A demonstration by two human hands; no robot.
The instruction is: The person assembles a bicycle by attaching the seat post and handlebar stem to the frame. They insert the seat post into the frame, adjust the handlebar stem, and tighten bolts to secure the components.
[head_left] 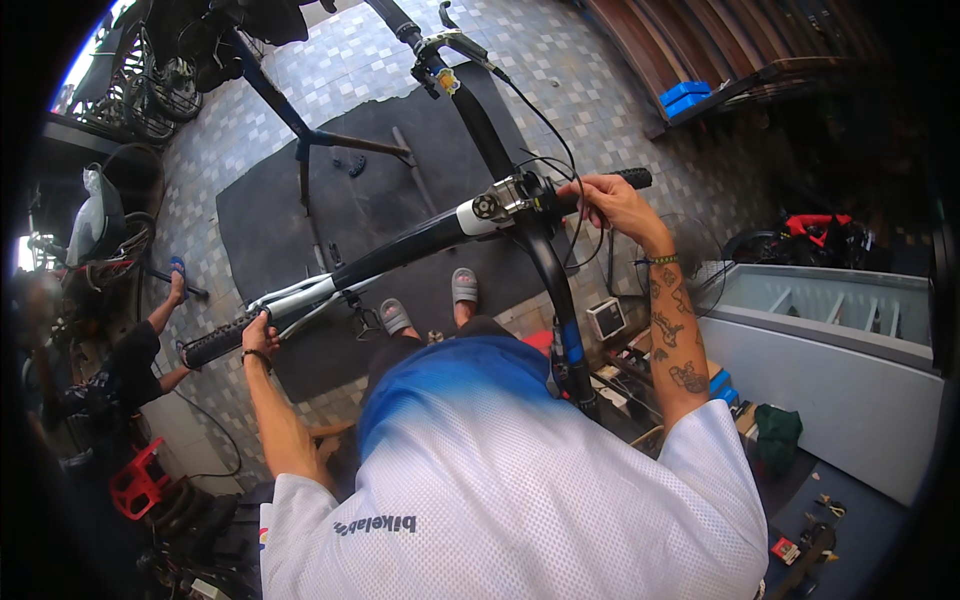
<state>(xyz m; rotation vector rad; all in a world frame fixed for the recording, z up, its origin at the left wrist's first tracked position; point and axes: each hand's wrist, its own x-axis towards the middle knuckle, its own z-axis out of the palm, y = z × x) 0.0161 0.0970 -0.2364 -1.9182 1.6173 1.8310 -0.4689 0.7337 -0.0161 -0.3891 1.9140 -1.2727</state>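
A black and white bicycle frame (400, 250) stretches across in front of me, its handlebar (484, 130) running from the top of the view down toward my right side. At the rear end, beside the knobbly back tyre (215, 342), my left hand (261, 337) is closed around the white rear stays (300, 292). My right hand (618, 210) is just right of the stem (510, 197), over the front tyre (632, 178). Its thumb and fingers pinch together at a thin black cable (598, 240) that loops from the handlebar. The fingertips partly cover the cable.
A dark repair stand (310, 137) has its legs on a black rubber mat (260, 215). Another person's leg (165, 315) is at the left, near a red plastic stool (140, 480). A white chest freezer (830, 365) and a small boxed item (607, 318) are on the right.
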